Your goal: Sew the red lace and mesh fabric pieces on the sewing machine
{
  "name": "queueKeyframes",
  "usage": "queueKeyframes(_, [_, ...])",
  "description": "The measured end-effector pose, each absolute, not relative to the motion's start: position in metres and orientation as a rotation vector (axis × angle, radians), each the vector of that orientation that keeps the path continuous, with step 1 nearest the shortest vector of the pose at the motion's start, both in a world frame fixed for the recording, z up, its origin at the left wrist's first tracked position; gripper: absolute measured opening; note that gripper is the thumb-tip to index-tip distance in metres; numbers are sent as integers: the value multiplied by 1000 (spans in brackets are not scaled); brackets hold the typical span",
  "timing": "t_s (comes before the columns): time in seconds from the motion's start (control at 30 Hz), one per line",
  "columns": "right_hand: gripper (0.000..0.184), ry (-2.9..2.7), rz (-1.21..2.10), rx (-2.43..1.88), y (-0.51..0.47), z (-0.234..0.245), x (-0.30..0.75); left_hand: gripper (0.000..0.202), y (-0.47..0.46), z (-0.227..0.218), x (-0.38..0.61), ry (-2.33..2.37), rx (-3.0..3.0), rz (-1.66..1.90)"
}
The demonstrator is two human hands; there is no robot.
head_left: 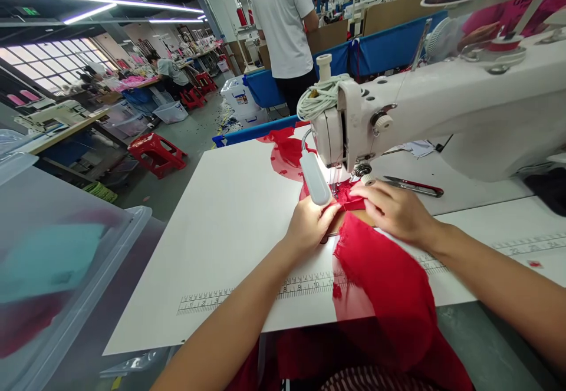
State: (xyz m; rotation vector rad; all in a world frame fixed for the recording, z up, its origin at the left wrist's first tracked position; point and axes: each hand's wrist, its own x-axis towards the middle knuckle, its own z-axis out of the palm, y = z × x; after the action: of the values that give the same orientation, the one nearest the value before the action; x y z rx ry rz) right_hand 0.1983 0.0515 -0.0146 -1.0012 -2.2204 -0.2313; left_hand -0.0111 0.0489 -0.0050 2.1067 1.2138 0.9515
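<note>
Red sheer fabric [384, 285] runs from under the needle of a white sewing machine [398, 108], over the table's front edge and down to my lap. My left hand [309, 223] is left of the needle, thumb and fingers closed on the fabric's edge. My right hand [395, 208] has its bent fingers gripping the fabric just right of the presser foot; part of the fabric there is hidden under them. A small white lamp [315, 178] on a bent stem hangs beside the needle. More red fabric [289, 158] lies behind it on the table.
Scissors or snips with dark handles [413, 186] lie behind my right hand. The white table [239, 214] has a printed ruler along its front. A clear plastic bin [106, 249] stands at left, a red stool [157, 154] beyond. A person in a white shirt [283, 22] stands behind the table.
</note>
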Motion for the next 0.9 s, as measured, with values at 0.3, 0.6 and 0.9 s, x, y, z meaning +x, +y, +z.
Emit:
queueKeyframes(0.3, [13,-2289,-38,-975,46,-9,188,31,47,5,-16,1093,2372,766])
queueKeyframes(0.6, [18,-2313,-47,-978,45,-10,190,23,42,-4,-11,1271,2530,802])
queueKeyframes(0.9, [28,-2381,42,-1112,48,-9,193,31,43,-12,-13,1212,2821,752])
